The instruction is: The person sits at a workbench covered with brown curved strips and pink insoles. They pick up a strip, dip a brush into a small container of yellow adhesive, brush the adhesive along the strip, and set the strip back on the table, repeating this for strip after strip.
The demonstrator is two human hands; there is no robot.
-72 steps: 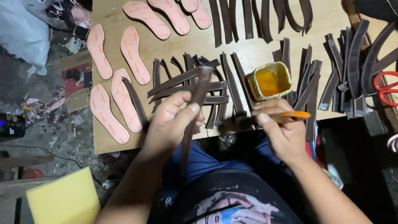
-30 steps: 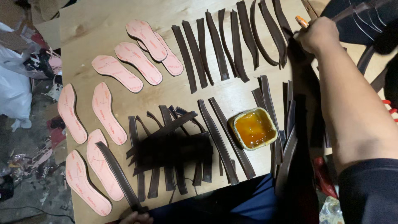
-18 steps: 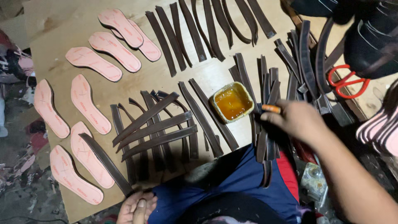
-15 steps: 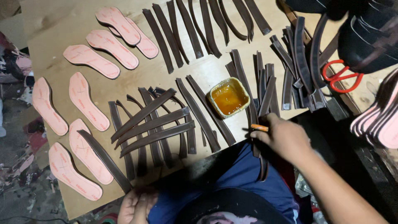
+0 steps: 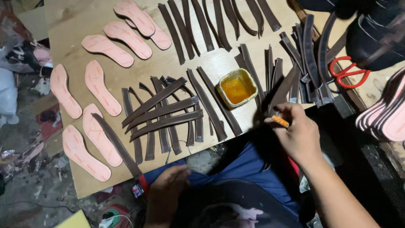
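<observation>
While the big plywood board point(image 5: 177, 67) lay across my knees, it was already well filled: pink insoles point(image 5: 99, 86) sat in pairs along its left side, a row of long brown strips point(image 5: 198, 25) ran across the top, and a loose fan of more brown strips point(image 5: 164, 112) covered the middle, three of them laid crosswise over the rest. By my judgement most of the strips were spread out, while a thick stack of strips point(image 5: 303, 63) on the right, near the red-handled scissors point(image 5: 346, 71), was still waiting its turn. The small square tub of amber glue point(image 5: 236, 88) stood between the fan and that stack, close above my right hand point(image 5: 297, 135). That hand was closed around an orange-handled brush point(image 5: 280, 121) and pinched the lower end of one dark strip point(image 5: 282, 90) that rose slanting from my fingers toward the stack. My left hand point(image 5: 166, 194) rested down by my lap, below the board's edge, loosely curled and holding nothing that I could see. Compared with half a second before, my right hand had lifted from the board's near edge up beside the tub and now had that strip in it, and my left hand had hardly moved.
</observation>
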